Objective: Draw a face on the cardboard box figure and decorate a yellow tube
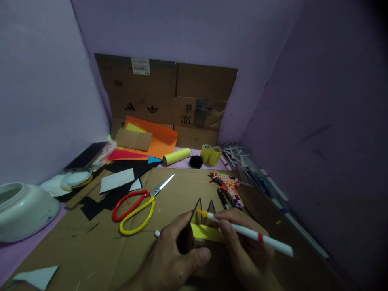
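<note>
In the head view, my left hand [177, 250] is closed around a yellow-covered piece [206, 233] at the bottom centre. Two pointed triangles [197, 216] with dark outlines rise from its far edge. My right hand [245, 246] grips a white marker [251, 233] with a red band and a yellow-orange tip. That tip rests at or very near the left triangle; actual contact is hard to make out. Another white pen-like end [157, 234] shows beside my left fingers. Scissors [142, 208] with one red and one yellow handle lie to the left, blades slightly apart.
Cardboard [103, 246] covers the work surface. A flowered glue gun [228, 188] and a dark pen [222, 198] lie at right. Behind are yellow rolls [177, 156] and black yarn [196, 161]. A white pot [28, 214] stands left; markers [297, 230] line the right wall.
</note>
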Demonstrator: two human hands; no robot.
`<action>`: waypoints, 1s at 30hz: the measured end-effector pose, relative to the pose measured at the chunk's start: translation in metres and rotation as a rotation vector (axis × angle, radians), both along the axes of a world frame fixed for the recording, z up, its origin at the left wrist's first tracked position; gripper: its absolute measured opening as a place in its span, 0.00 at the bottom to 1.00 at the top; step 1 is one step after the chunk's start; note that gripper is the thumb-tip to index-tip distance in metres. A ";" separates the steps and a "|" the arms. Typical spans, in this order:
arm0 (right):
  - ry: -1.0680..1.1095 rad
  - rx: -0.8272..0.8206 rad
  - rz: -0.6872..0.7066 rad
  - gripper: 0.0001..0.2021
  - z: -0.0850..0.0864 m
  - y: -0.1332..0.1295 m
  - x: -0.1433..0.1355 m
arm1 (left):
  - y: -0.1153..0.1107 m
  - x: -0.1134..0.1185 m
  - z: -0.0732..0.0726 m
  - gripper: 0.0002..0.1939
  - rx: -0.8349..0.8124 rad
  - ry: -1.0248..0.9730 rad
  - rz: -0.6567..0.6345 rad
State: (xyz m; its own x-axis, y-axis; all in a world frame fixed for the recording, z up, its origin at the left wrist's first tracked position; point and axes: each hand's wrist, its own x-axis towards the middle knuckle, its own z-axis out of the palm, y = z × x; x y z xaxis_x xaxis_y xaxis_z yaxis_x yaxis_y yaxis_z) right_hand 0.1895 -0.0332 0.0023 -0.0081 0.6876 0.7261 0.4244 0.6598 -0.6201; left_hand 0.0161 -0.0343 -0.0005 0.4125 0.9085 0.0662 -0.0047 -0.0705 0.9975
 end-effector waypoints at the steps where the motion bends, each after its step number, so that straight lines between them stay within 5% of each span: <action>1: 0.010 0.004 -0.027 0.07 0.000 0.001 0.000 | 0.000 0.000 0.000 0.22 0.002 -0.002 -0.004; 10: 0.011 -0.006 0.019 0.07 0.003 0.002 0.000 | -0.003 -0.004 -0.005 0.31 -0.041 0.098 0.065; 30: 0.025 0.018 -0.014 0.07 0.002 0.002 0.002 | 0.000 -0.002 -0.001 0.25 -0.032 0.030 0.020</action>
